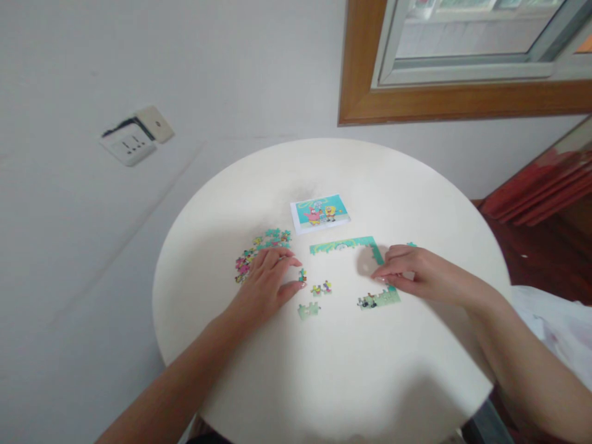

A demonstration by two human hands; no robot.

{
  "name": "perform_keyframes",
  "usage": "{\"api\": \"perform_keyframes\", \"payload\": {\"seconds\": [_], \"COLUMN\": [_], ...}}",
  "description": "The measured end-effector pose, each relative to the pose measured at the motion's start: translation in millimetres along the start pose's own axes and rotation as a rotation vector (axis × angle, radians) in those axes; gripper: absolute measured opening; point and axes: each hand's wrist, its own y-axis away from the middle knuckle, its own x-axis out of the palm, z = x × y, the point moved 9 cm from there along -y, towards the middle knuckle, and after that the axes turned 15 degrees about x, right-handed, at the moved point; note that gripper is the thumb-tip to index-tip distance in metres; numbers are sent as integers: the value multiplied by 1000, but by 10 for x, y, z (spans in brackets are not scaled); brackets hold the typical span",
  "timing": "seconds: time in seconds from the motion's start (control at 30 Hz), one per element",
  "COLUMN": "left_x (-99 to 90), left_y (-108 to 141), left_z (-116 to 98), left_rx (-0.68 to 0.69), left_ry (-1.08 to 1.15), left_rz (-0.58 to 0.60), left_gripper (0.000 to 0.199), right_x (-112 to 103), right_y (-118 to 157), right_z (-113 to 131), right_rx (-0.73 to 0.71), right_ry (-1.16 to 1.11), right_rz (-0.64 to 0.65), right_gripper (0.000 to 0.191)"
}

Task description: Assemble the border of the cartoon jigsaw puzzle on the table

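The left hand (268, 274) curves its thumb and forefinger around a small, colourful puzzle piece (302, 276), 1 tip near either end; from where I stand, I can't tell whether it is gripped. The piece's long axis points away from the person, and it lies to the left of the open side of the unfinished border (345, 245), much nearer the left hand than the right. Over the border's right side, the right hand (414, 268) has thumb and forefinger drawn close together, though I can't make out anything between them. Between the hands sit 2 yellowish pieces (316, 290), with a pale green section (308, 311) closer to the person. Beside the left knuckles spreads a loose pile (245, 265); farther off, a picture card (319, 214) rests on the round white table (351, 370).
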Motion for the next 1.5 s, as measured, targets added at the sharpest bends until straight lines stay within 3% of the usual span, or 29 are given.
{"api": "perform_keyframes", "payload": {"seconds": [0.53,0.77,0.93,1.1,1.2,1.33,1.4,1.5], "left_x": [8,-11,17,-60,-298,-688,-756,-719], "left_y": [-30,-52,-96,-13,224,700,878,985], "left_z": [-40,-205,-341,-456,-328,118,283,367], "left_rx": [12,-6,-1,7,-36,-238,-307,-332], "left_ry": [4,-62,-198,-237,-221,-311,-318,-279], "left_rz": [12,34,85,122,68,-74,-126,-183], "left_gripper": [17,27,13,16,15,24,25,26], "right_x": [19,28,59,70,75,34,25,48], "right_y": [0,-2,-24,-45,-59,-105,-150,-291], "right_z": [-19,-27,-44,-173,-275,-186,-10,318], "right_rx": [10,35,52,99,134,80,5,-90], "right_ry": [3,-26,-21,-47,-50,47,122,225], "right_rz": [20,17,41,36,6,-106,-150,-180], "right_gripper": [30,30,33,34,31,28,26,25]}}
